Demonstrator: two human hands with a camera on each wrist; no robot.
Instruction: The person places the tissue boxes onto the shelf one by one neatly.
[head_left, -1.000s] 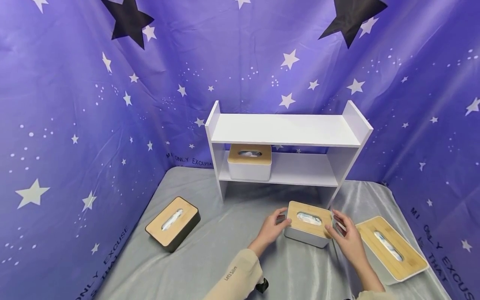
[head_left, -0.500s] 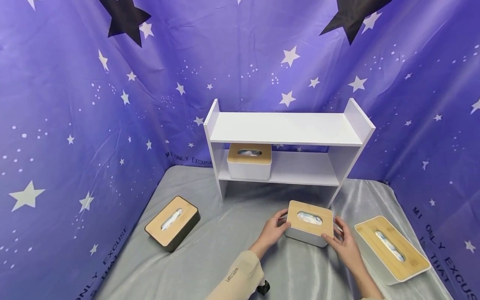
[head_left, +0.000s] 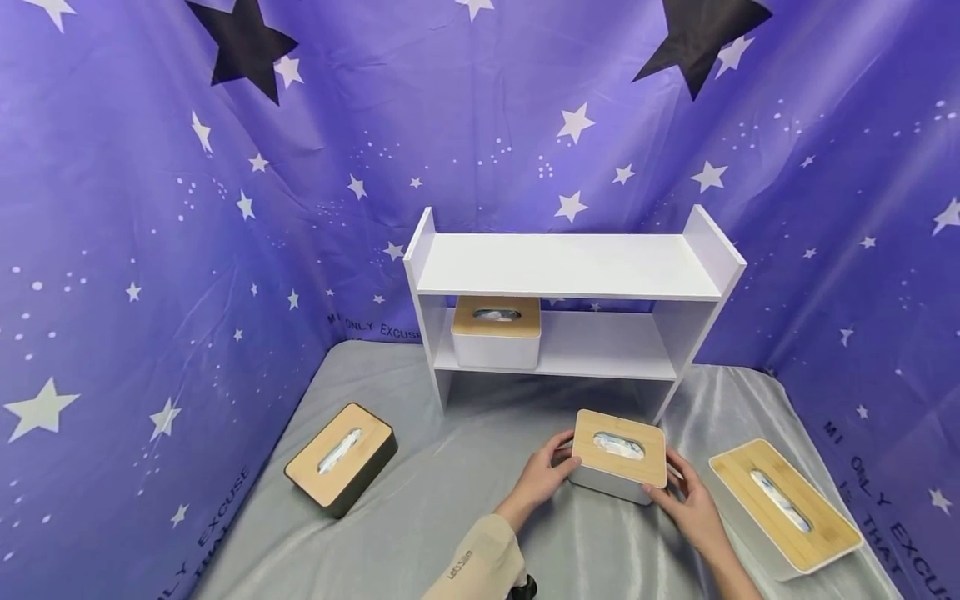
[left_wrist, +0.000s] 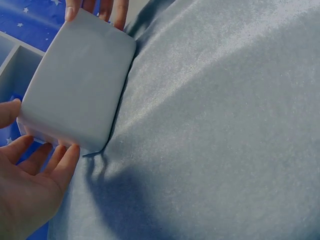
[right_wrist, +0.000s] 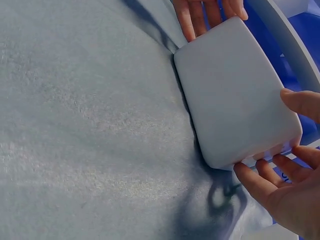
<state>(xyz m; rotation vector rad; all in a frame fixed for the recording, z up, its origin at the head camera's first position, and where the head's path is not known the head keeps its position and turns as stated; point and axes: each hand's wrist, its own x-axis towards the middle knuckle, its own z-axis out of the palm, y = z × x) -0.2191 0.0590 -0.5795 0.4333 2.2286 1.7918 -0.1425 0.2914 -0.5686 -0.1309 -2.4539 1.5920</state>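
A light-grey tissue box (head_left: 619, 454) with a bamboo lid sits on the cloth in front of the shelf, tissue showing in its oval slot. My left hand (head_left: 537, 477) grips its left end, thumb at the lid's edge and fingers along the side. At the opposite end my right hand (head_left: 690, 498) holds it the same way, thumb near the front corner. Both wrist views show the plain front wall of the tissue box (left_wrist: 80, 75), with fingertips (right_wrist: 252, 177) pressed against its end. The box's lower edge lies close along the cloth.
A white two-tier shelf (head_left: 566, 262) stands behind, with a white tissue box (head_left: 497, 342) at the left of its lower tier. One dark-sided tissue box (head_left: 341, 458) lies at left, another white one (head_left: 783, 508) at right. Grey cloth (head_left: 420, 533) covers the surface; starry curtains (head_left: 150, 208) surround it.
My right hand has come in from slightly apart to grip the box's right end. The left hand keeps its hold, and the box stays nearly in place. The head view has shifted slightly.
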